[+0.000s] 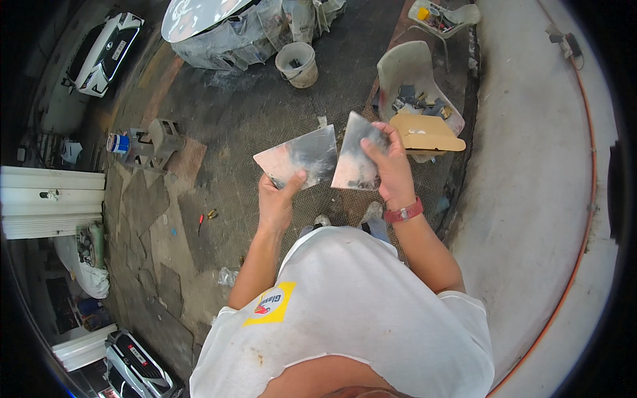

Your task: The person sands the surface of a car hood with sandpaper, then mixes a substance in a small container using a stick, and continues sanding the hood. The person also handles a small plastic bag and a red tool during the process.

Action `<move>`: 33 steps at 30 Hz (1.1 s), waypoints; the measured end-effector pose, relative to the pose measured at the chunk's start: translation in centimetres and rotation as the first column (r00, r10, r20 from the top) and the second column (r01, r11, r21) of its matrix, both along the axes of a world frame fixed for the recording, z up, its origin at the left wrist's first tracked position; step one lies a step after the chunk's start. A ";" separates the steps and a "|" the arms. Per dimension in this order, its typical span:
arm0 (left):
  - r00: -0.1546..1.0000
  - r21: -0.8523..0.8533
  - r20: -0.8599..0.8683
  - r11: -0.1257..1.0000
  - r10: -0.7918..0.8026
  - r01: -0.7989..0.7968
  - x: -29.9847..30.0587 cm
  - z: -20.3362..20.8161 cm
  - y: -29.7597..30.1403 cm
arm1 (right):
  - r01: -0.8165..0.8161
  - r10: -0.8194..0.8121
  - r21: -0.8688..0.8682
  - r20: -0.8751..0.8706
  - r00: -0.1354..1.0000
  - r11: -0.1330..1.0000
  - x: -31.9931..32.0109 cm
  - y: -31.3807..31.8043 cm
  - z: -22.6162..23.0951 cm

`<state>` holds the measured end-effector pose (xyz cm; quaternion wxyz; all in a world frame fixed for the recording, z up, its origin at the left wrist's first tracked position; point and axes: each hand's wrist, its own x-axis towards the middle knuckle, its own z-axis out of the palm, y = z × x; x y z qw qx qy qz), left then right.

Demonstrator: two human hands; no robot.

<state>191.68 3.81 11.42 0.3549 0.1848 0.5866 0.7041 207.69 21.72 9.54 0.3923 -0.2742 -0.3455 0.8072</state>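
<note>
Covered car body (219, 30) lay at top, a pale bucket (296, 64) beside it; a plastic chair (415, 83) held clutter and cardboard. Left hand (277, 197) gripped a wide metal spreader (298, 158) by its lower edge. Right hand (388, 166) clasped a second spreader (355, 156), edges almost touching, at chest height.

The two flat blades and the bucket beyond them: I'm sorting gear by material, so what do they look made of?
Left hand blade: likely thin sheet metal, dull shine with grey smears. Right hand blade: same look, reflective and smeared. Bucket: probably plastic, off-white and matte, dirt-stained.
</note>
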 end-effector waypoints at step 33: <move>0.788 -0.170 -0.452 0.908 -0.417 0.383 1.3 5.9 0.0 | -0.299 0.150 0.477 0.325 0.934 0.827 -1.1 1.5 6.4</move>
